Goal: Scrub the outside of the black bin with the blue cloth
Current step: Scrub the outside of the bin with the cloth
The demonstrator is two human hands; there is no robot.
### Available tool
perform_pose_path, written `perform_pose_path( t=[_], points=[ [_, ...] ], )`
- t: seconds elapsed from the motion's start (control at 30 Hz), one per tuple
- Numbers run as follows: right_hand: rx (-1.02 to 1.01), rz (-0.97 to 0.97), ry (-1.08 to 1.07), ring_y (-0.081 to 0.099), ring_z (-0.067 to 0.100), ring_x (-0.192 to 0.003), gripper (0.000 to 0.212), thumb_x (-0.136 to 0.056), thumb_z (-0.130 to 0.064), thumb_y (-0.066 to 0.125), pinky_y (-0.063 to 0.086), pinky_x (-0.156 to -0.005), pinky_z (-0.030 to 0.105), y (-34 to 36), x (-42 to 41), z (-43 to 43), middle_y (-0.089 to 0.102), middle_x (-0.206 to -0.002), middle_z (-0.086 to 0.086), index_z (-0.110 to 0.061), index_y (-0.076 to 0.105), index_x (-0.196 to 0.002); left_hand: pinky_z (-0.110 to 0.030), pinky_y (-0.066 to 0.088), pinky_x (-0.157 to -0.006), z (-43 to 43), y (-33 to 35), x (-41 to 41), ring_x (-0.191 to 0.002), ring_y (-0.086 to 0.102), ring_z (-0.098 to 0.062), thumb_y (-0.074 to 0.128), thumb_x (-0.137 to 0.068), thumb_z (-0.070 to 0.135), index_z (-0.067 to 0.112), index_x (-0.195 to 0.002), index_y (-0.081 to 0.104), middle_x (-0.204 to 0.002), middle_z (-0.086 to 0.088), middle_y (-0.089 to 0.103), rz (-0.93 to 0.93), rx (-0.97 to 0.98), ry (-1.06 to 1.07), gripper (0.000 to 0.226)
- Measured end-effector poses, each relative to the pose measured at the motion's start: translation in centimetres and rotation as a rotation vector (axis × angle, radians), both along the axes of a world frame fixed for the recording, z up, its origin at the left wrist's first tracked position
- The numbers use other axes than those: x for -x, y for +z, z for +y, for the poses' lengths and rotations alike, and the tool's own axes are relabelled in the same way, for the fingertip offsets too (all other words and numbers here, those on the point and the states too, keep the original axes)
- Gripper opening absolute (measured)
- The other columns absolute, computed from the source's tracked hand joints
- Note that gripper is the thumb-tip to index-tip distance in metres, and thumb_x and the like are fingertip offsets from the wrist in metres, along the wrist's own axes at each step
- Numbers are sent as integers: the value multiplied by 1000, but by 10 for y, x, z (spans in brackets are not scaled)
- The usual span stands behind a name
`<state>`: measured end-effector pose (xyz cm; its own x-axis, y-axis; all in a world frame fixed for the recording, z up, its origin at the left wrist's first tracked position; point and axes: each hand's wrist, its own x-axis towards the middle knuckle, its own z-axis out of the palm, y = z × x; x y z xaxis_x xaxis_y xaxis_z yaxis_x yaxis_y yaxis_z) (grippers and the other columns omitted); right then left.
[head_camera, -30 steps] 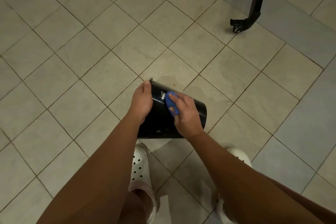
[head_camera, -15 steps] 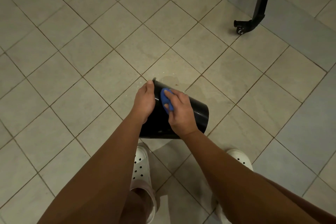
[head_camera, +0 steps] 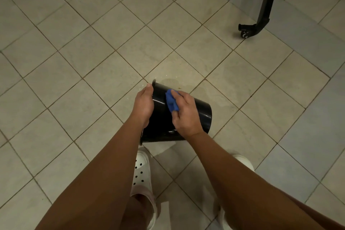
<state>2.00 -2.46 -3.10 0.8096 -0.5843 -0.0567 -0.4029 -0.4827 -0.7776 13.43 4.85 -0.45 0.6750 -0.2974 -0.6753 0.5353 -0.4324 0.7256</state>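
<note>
A glossy black bin (head_camera: pixel 202 113) is held on its side above the tiled floor, its rim end to the left and its base to the right. My left hand (head_camera: pixel 143 104) grips the rim end and hides the opening. My right hand (head_camera: pixel 184 113) presses a bunched blue cloth (head_camera: pixel 171 101) against the upper side wall, close to the left hand. Most of the cloth is hidden under my fingers.
Beige floor tiles (head_camera: pixel 104 30) spread all around, with a damp patch (head_camera: pixel 169 80) just beyond the bin. A black metal leg with a castor (head_camera: pixel 261 15) stands at the upper right. My white clogs (head_camera: pixel 141 172) are directly below the bin.
My right hand has rubbed the cloth back and forth along the bin's wall near the rim. The left hand has kept its hold on the rim end.
</note>
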Motion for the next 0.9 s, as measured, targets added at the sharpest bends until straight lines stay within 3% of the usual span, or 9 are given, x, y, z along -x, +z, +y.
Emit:
perform_pose_path(
  t=[0.1, 0.23, 0.33, 0.4, 0.53, 0.67, 0.77, 0.9],
  points=[
    [-28, 62, -189, 40, 26, -120, 55, -81, -7, 55, 29, -108, 29, 1, 5, 10, 45, -130, 13, -5, 44, -134, -49, 53, -90, -1, 0, 1, -98, 66, -34, 32, -105, 42, 16, -106, 65, -102, -17, 68, 7, -2, -1, 42],
    [34, -25, -27, 39, 27, -121, 52, -80, -13, 48, 34, -105, 49, 6, 4, 30, 45, -130, 14, -6, 48, -131, -45, 52, -94, 0, 0, 1, -102, 66, -32, 32, -106, 39, 13, -105, 66, -104, -16, 69, -5, -5, -24, 44],
    [60, -27, 108, 40, 29, -120, 50, -82, -4, 51, 33, -108, 39, 10, -18, 18, 46, -130, 17, -3, 47, -132, -38, 51, -94, -1, 0, 1, -102, 66, -27, 31, -107, 33, 15, -98, 66, -101, -11, 69, -37, 21, -18, 41],
    [59, 23, 75, 41, 29, -118, 51, -83, -2, 53, 31, -106, 30, 11, -28, 8, 47, -128, 17, -3, 45, -134, -39, 52, -93, -1, -2, -1, -100, 66, -27, 31, -107, 32, 17, -97, 67, -100, -12, 70, -51, 23, -30, 41],
    [73, 85, -104, 45, 29, -112, 51, -81, -5, 56, 36, -101, 31, 3, -12, 5, 52, -120, 17, -2, 47, -131, -49, 52, -93, 1, -3, 0, -100, 66, -34, 31, -105, 40, 14, -106, 66, -104, -19, 68, -23, -2, -28, 44],
    [57, 9, -16, 42, 28, -116, 54, -79, -12, 50, 35, -104, 31, 6, -4, 19, 47, -128, 16, -3, 47, -132, -48, 51, -97, 0, 0, 1, -100, 66, -32, 31, -106, 39, 14, -101, 67, -103, -17, 69, -3, 5, -37, 45],
    [48, -14, 129, 41, 30, -120, 53, -80, -5, 50, 31, -107, 30, 13, -24, 14, 46, -130, 17, -2, 46, -133, -41, 49, -102, 0, 1, 1, -108, 66, -28, 30, -108, 35, 8, -114, 67, -111, -15, 70, -29, 29, -38, 46],
    [23, 70, -18, 45, 26, -115, 48, -83, -2, 52, 31, -102, 26, 9, -32, -9, 52, -123, 16, -4, 48, -131, -43, 50, -94, -2, 1, 1, -104, 66, -32, 30, -107, 36, 8, -112, 67, -104, -16, 69, -44, 15, -45, 46]
  ],
)
